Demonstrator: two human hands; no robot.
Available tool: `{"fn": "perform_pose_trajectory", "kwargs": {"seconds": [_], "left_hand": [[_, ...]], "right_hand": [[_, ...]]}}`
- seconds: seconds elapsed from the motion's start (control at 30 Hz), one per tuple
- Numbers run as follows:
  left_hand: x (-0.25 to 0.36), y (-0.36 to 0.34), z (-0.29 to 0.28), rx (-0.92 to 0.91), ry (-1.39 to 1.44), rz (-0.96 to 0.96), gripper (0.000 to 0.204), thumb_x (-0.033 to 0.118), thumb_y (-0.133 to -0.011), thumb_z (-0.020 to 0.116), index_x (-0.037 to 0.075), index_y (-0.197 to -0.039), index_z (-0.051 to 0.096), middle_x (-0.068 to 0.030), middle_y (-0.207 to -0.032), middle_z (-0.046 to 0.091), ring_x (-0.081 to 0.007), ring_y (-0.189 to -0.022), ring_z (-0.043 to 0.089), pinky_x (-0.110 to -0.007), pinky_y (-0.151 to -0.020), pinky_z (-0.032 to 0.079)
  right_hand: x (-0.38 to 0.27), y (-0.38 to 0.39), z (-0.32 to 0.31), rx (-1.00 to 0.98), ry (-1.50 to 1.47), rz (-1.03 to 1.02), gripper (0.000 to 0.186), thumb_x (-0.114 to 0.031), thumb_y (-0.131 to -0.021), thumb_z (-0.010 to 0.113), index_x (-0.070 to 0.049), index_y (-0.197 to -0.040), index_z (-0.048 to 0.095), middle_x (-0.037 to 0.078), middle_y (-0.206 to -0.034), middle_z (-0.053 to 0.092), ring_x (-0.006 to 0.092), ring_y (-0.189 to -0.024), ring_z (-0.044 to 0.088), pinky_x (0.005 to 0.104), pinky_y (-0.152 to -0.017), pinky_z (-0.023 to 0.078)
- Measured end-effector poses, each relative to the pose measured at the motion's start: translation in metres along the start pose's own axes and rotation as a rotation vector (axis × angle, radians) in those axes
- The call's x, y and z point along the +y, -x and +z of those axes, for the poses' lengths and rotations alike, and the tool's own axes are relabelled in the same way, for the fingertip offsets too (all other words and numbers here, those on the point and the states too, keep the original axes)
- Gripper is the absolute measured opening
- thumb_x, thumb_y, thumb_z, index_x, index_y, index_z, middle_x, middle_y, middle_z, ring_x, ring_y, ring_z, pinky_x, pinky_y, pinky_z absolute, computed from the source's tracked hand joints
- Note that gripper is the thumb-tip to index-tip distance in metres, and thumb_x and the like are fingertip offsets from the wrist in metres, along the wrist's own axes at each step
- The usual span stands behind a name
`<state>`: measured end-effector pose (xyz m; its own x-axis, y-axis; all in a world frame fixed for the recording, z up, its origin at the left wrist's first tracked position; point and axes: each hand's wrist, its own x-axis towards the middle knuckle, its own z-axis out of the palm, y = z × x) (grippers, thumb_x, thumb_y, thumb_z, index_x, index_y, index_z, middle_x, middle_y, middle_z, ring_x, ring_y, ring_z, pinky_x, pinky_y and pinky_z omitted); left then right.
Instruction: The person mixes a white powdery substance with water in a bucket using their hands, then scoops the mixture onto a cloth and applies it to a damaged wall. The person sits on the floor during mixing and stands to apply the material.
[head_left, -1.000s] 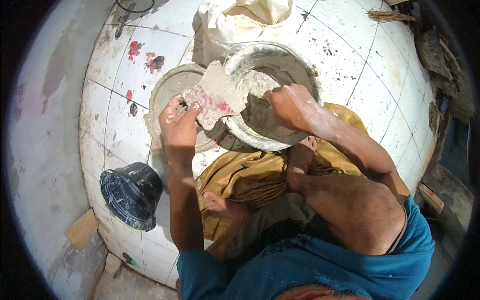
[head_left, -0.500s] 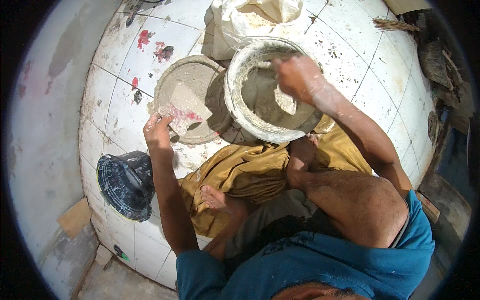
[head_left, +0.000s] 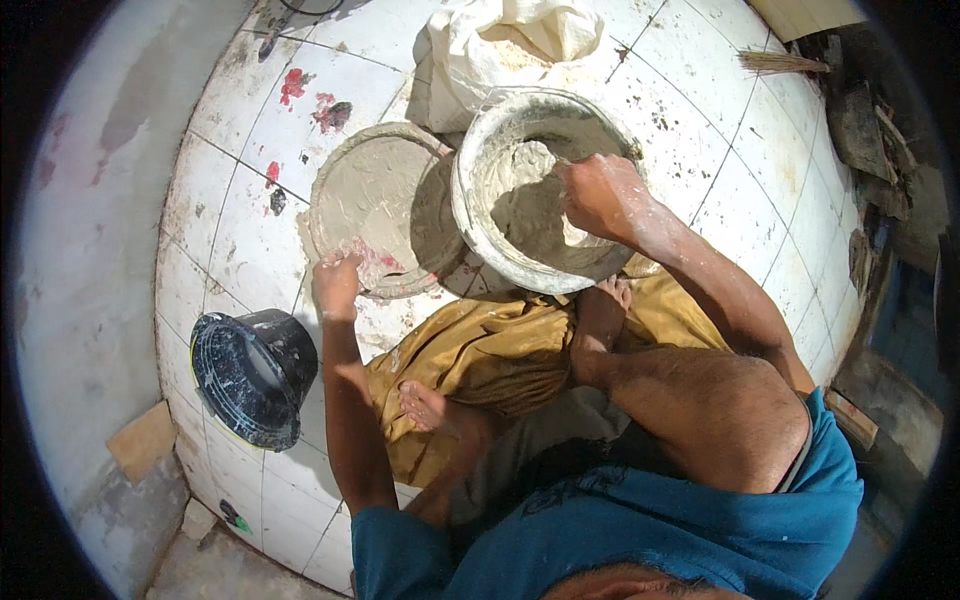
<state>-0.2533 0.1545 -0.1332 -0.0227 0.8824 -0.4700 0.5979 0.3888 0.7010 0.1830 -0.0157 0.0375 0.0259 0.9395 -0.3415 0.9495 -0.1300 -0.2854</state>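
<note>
My left hand (head_left: 337,285) is closed on the near edge of a flat scraper (head_left: 378,262), stained pink and smeared with grey paste. The scraper lies low over a round shallow pan (head_left: 318,190) of wet grey paste, and part of it blends into the paste. My right hand (head_left: 605,198) is closed on a paste-coated tool (head_left: 532,162) inside a large crusted tub (head_left: 468,205). Its exact kind is hidden under the coating. Grey paste (head_left: 530,215) covers the tub's inside.
A white sack (head_left: 455,70) of pale powder stands behind the tub. A dark bucket (head_left: 285,345) lies tipped by my left forearm. Mustard cloth (head_left: 490,340) is spread under my feet. Bristles (head_left: 785,62) and debris (head_left: 865,135) lie at right; a wall (head_left: 90,250) rises at left.
The scraper has gone from raised and tilted to lower and flatter in the pan. My right hand has moved nearer to me, and the coated tool shows more clearly in the tub.
</note>
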Motion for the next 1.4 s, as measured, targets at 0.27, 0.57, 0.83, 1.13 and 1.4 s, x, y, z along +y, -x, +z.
{"fn": "perform_pose_trajectory", "kwargs": {"seconds": [0.27, 0.57, 0.83, 1.13, 1.4], "left_hand": [[0.024, 0.019, -0.002, -0.006, -0.186, -0.061, 0.045, 0.028, -0.078, 0.076, 0.001, -0.114, 0.077, -0.0229, -0.107, 0.076, -0.0377, -0.105, 0.072, -0.043, -0.094, 0.052], [0.053, 0.041, 0.019, 0.160, -0.544, 0.179, 0.055, 0.033, -0.084, 0.076, 0.002, -0.130, 0.070, -0.0263, -0.124, 0.071, -0.0421, -0.119, 0.066, -0.044, -0.104, 0.050], [0.168, 0.119, 0.089, -0.087, -0.058, 0.288, 0.041, 0.030, -0.099, 0.069, 0.000, -0.126, 0.070, -0.0232, -0.125, 0.072, -0.0365, -0.120, 0.068, -0.042, -0.104, 0.049], [0.186, 0.137, 0.116, -0.088, -0.017, 0.382, 0.029, 0.023, -0.098, 0.067, 0.002, -0.116, 0.074, -0.0231, -0.107, 0.075, -0.0396, -0.103, 0.072, -0.044, -0.091, 0.052], [0.191, 0.141, 0.122, -0.099, 0.065, 0.306, 0.029, 0.017, -0.098, 0.066, -0.005, -0.117, 0.071, -0.0241, -0.110, 0.075, -0.0358, -0.105, 0.072, -0.041, -0.094, 0.052]], "right_hand": [[-0.001, 0.013, -0.009, 0.081, -0.018, 0.090, 0.021, -0.011, -0.083, 0.064, 0.001, -0.099, 0.068, 0.026, -0.077, 0.069, 0.0446, -0.074, 0.071, 0.0526, -0.067, 0.058], [0.009, 0.012, -0.021, -0.004, -0.032, 0.133, 0.022, -0.017, -0.091, 0.062, -0.001, -0.102, 0.073, 0.025, -0.082, 0.073, 0.0418, -0.079, 0.075, 0.0502, -0.074, 0.061], [0.086, -0.125, -0.080, 0.354, -0.086, -0.103, 0.021, -0.010, -0.093, 0.060, 0.001, -0.107, 0.073, 0.025, -0.091, 0.073, 0.0386, -0.077, 0.072, 0.0484, -0.076, 0.056], [0.123, -0.242, -0.044, -0.043, -0.974, -0.014, 0.040, -0.021, -0.102, 0.060, 0.002, -0.134, 0.066, 0.021, -0.132, 0.068, 0.0332, -0.118, 0.068, 0.0416, -0.107, 0.056], [0.155, -0.238, -0.047, -0.034, -0.840, -0.075, 0.036, -0.019, -0.096, 0.059, -0.001, -0.124, 0.073, 0.016, -0.122, 0.074, 0.0309, -0.109, 0.071, 0.0418, -0.098, 0.057]]}}
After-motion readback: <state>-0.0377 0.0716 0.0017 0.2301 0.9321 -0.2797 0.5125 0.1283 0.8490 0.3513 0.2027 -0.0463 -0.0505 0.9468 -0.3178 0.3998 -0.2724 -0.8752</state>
